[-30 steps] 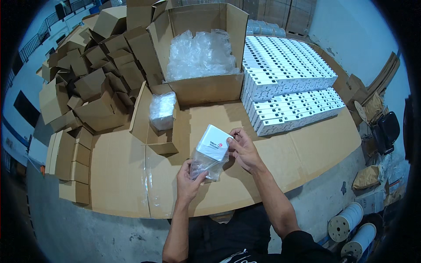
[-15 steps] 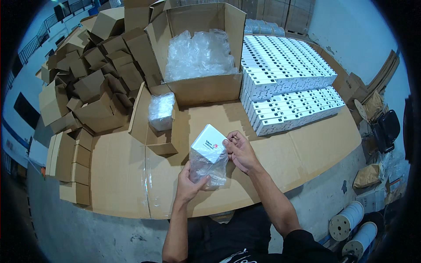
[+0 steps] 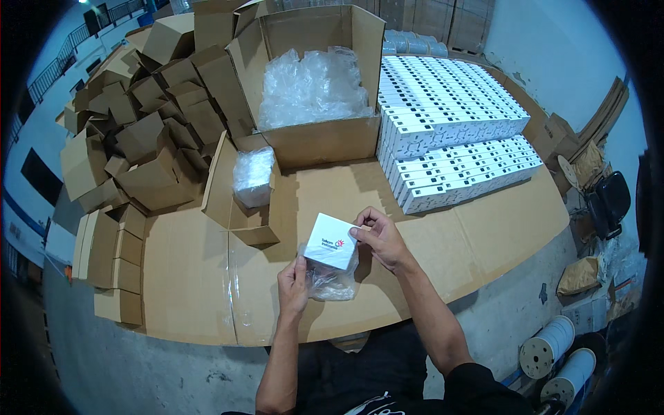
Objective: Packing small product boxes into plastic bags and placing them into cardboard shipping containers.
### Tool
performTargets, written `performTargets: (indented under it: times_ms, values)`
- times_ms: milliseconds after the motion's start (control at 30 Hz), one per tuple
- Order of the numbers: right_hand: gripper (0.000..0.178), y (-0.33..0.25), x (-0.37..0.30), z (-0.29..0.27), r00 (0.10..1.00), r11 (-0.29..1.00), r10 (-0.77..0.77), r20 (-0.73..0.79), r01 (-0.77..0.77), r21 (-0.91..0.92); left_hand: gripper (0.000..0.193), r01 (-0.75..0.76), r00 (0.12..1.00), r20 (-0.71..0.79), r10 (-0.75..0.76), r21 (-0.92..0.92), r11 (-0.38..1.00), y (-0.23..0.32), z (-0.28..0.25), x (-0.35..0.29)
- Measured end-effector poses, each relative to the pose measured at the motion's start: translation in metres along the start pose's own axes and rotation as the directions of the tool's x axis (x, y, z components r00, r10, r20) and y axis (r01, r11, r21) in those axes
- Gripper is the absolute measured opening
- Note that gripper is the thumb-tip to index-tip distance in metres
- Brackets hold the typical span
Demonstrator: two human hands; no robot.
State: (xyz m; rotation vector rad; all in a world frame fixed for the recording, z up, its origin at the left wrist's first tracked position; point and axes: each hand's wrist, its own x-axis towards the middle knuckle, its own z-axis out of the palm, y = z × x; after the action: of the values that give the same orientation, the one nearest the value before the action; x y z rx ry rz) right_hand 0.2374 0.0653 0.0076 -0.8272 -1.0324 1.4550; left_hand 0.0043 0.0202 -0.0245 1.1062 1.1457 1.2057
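One big open carton (image 3: 311, 142) of clear bags, one small brown carton (image 3: 238, 207) beside it. One white box (image 3: 332, 241) held above the cardboard worktop (image 3: 484, 228): right hand (image 3: 384, 238) pinches its corner, left hand (image 3: 294, 280) grips the plastic bag (image 3: 332, 283) beneath. That thin film could snag or tear on a corner.

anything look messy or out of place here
Mostly orderly. The small brown cartons at the left lie in a jumbled heap at all angles, unlike the white boxes stacked in neat rows at the right. The left hand and right hand hold a white box half out of its clear bag.
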Motion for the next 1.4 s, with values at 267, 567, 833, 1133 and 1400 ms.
performTargets:
  times_ms: [267,567,833,1133,1400]
  values:
    - [0.020,-0.008,-0.002,0.002,0.996,0.985,-0.082,0.034,0.086,-0.151,0.031,0.120,0.991,0.068,-0.117,-0.051,0.991,0.015,0.001,0.004]
    - [0.022,-0.010,-0.004,0.007,0.990,0.988,0.143,-0.018,-0.144,-0.055,0.023,0.075,0.996,-0.021,-0.084,-0.274,0.959,0.010,0.012,0.013]
    - [0.015,0.006,0.000,0.000,0.991,0.980,0.133,0.032,-0.127,-0.150,0.033,0.012,0.996,-0.084,-0.038,-0.289,0.957,0.009,0.014,0.023]
    - [0.008,0.008,0.001,0.008,0.998,0.996,-0.058,0.020,0.059,-0.062,0.045,-0.103,0.990,-0.121,0.073,-0.260,0.960,0.008,0.021,0.034]
    - [0.007,0.006,0.000,0.012,0.986,0.986,-0.163,-0.030,0.164,0.007,0.048,-0.206,0.978,-0.084,0.192,-0.216,0.954,0.042,0.032,0.033]
